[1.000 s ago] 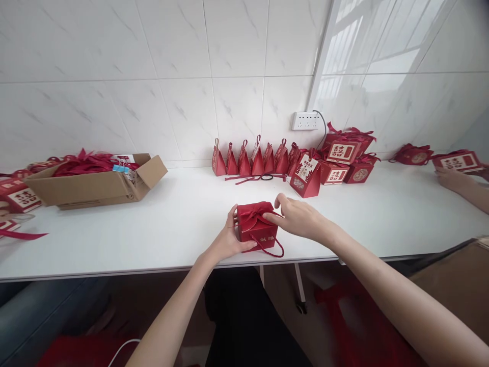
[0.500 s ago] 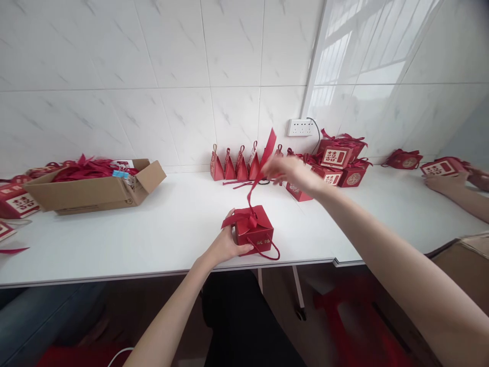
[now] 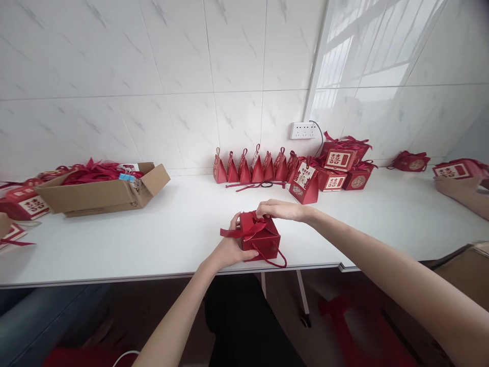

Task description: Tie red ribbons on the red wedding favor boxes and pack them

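A small red gift box (image 3: 263,245) with a twisted cord handle stands near the front edge of the white table (image 3: 183,234). My left hand (image 3: 229,245) is wrapped round its left side, thumb on the front face. Across the top lies a red ribbon (image 3: 244,232), one loose end sticking out to the left over my left hand. My right hand (image 3: 273,209) is closed at the top of the box, its fingers pinching the ribbon. The fingertips partly hide the ribbon there.
A cardboard box (image 3: 95,196) full of red ribbons stands at left. Along the wall are several pointed red boxes (image 3: 244,173), a loose ribbon (image 3: 244,187) and stacked red boxes (image 3: 340,160). At far right, another person's hand (image 3: 460,188) touches a red box (image 3: 454,171).
My right hand has come down from above the box, where it held the ribbon stretched upward, to the box top. My left hand still holds the box.
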Demonstrator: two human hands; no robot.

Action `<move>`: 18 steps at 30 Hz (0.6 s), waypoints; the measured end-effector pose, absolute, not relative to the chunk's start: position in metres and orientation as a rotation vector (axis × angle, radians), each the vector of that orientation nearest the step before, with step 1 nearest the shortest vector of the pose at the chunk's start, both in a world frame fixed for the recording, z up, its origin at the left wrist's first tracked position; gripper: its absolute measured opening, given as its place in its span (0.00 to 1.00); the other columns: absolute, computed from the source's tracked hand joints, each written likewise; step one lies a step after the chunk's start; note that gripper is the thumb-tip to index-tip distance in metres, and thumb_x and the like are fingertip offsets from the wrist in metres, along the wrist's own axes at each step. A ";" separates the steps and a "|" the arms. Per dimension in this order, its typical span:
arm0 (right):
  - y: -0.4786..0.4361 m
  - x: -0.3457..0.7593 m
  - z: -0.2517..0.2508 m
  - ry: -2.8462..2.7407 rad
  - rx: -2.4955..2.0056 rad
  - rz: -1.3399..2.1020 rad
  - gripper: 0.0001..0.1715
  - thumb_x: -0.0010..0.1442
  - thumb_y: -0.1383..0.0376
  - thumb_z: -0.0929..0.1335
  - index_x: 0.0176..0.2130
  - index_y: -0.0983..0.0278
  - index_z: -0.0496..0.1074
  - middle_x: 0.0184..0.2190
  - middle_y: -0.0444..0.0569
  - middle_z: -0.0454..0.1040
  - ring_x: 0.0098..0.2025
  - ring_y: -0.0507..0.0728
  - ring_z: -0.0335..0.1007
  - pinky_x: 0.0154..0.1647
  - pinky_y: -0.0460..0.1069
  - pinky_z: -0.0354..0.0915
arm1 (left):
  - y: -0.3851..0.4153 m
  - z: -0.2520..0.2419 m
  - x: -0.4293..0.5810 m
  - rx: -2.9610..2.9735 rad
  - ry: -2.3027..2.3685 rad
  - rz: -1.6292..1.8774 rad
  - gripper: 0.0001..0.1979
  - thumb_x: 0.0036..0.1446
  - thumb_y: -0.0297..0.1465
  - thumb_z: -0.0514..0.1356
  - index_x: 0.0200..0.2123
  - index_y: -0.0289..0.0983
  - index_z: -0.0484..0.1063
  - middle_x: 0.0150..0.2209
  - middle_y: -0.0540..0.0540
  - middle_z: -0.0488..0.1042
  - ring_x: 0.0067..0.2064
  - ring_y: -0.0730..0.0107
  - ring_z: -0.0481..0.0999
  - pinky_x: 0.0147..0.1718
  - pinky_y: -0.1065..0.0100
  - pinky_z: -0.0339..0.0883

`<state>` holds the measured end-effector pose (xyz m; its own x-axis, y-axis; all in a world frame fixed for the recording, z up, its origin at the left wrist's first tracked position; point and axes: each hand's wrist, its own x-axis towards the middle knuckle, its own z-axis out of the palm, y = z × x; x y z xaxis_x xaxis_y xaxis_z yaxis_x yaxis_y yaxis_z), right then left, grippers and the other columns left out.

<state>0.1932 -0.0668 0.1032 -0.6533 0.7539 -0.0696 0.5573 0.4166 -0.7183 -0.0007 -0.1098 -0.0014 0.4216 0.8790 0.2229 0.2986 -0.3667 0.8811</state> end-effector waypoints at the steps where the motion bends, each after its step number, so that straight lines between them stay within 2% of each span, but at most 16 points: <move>1: -0.066 0.193 0.104 -2.424 -1.134 1.087 0.15 0.55 0.57 0.60 0.25 0.63 0.67 0.26 0.43 0.66 0.29 0.52 0.59 0.30 0.46 0.58 | -0.110 -0.001 0.000 1.876 0.999 0.926 0.54 0.45 0.34 0.66 0.64 0.45 0.30 0.54 0.41 0.66 0.56 0.57 0.65 0.56 0.53 0.56; 6: -0.064 0.186 0.111 -2.769 -1.101 0.797 0.12 0.49 0.60 0.65 0.20 0.63 0.62 0.21 0.42 0.63 0.25 0.51 0.57 0.25 0.46 0.53 | -0.113 0.004 0.000 1.827 1.015 0.900 0.56 0.44 0.33 0.67 0.63 0.45 0.27 0.56 0.40 0.63 0.57 0.57 0.64 0.55 0.53 0.59; 9: -0.061 0.182 0.113 -2.809 -1.096 0.616 0.13 0.49 0.61 0.65 0.18 0.63 0.61 0.19 0.41 0.61 0.23 0.50 0.55 0.24 0.46 0.51 | -0.114 0.006 -0.001 1.797 1.011 0.876 0.57 0.45 0.33 0.66 0.63 0.45 0.24 0.57 0.39 0.62 0.56 0.57 0.66 0.53 0.53 0.61; 11: -0.061 0.182 0.113 -2.744 -1.090 0.674 0.15 0.50 0.59 0.64 0.18 0.63 0.62 0.17 0.40 0.59 0.21 0.49 0.53 0.23 0.46 0.50 | -0.114 0.005 -0.002 1.810 1.005 0.874 0.57 0.45 0.34 0.67 0.63 0.44 0.24 0.56 0.39 0.64 0.57 0.57 0.65 0.54 0.53 0.60; 15: -0.064 0.187 0.110 -2.411 -0.978 1.114 0.15 0.51 0.56 0.65 0.21 0.64 0.65 0.19 0.39 0.61 0.22 0.49 0.54 0.25 0.46 0.52 | -0.112 0.004 -0.005 1.831 1.039 0.906 0.58 0.43 0.36 0.68 0.63 0.43 0.25 0.58 0.38 0.61 0.62 0.55 0.57 0.56 0.53 0.57; 18: -0.070 0.190 0.108 -2.292 -0.942 1.153 0.17 0.54 0.55 0.63 0.23 0.64 0.67 0.21 0.41 0.65 0.25 0.50 0.59 0.27 0.46 0.55 | -0.112 0.004 -0.005 1.816 1.054 0.905 0.58 0.42 0.37 0.68 0.63 0.45 0.27 0.58 0.39 0.60 0.61 0.54 0.59 0.56 0.52 0.58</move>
<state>0.1898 -0.0698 0.1081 -0.6899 0.7219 0.0543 0.3866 0.4308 -0.8155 -0.0047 -0.1121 0.0040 0.3889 0.9050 0.1726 0.3078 -0.3042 0.9015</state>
